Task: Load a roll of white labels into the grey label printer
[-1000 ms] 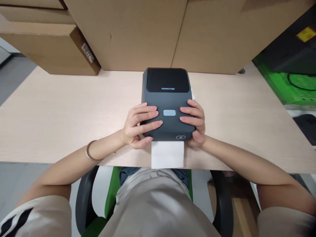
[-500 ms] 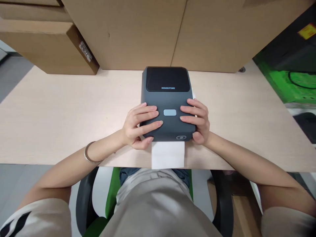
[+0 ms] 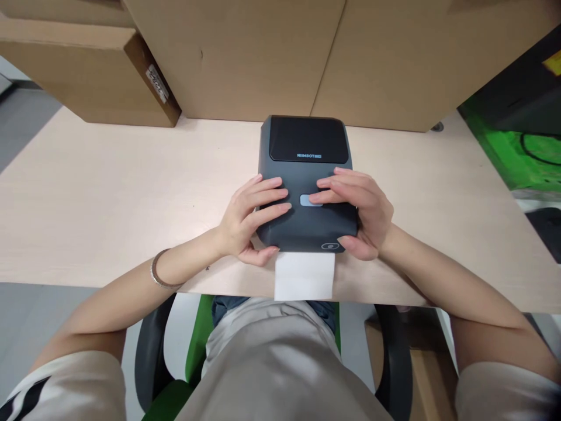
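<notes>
A dark grey-blue label printer (image 3: 307,225) with a glossy black window and a light blue button (image 3: 305,200) sits on the table. A white paper strip (image 3: 304,278) sticks out from under its front. My left hand (image 3: 252,219) grips the printer's left side, fingers over the top and thumb at the lower front corner. My right hand (image 3: 362,207) rests across the right side with fingers extended. One of its fingertips covers the button's right part, and the thumb touches the front right corner. The sides under both palms are hidden.
Large cardboard boxes (image 3: 263,58) stand behind the printer. A smaller carton (image 3: 87,76) is at the back left. Beyond the right side of the wooden table (image 3: 131,193) are a green surface (image 3: 504,158) and a black device (image 3: 546,228). The table's front edge lies close to my body.
My right hand has shifted from the printer's side inward over the top, with a fingertip now on the blue button. My left hand keeps its grip. The view has shifted slightly.
</notes>
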The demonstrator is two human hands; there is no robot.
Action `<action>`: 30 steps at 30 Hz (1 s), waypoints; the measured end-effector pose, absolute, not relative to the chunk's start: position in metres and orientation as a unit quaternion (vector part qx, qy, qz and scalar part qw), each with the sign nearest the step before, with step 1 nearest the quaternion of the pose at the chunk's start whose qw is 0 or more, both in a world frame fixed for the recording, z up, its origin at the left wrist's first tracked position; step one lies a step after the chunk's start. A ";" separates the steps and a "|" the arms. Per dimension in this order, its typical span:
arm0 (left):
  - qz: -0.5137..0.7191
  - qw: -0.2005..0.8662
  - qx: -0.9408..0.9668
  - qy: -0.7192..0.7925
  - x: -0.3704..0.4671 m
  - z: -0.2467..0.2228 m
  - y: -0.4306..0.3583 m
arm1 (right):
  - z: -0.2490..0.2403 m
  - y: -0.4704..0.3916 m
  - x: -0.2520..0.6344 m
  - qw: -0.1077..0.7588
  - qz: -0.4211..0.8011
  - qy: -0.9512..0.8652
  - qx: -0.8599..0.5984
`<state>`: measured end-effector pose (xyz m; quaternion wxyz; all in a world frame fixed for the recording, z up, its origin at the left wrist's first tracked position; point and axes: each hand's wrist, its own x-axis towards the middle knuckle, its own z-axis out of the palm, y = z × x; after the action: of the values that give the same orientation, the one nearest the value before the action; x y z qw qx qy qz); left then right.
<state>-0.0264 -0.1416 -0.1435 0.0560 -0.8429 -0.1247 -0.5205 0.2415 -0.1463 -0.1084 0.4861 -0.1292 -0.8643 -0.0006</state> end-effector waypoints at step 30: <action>-0.515 -0.001 -0.847 -0.133 -0.033 -0.153 -0.130 | -0.137 -0.115 0.259 0.590 0.000 -0.795 -0.142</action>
<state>-0.0334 -0.1299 -0.1529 -0.0014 -0.8470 -0.1334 -0.5145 0.2593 -0.1147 -0.1371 0.5901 -0.1421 -0.7947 0.0004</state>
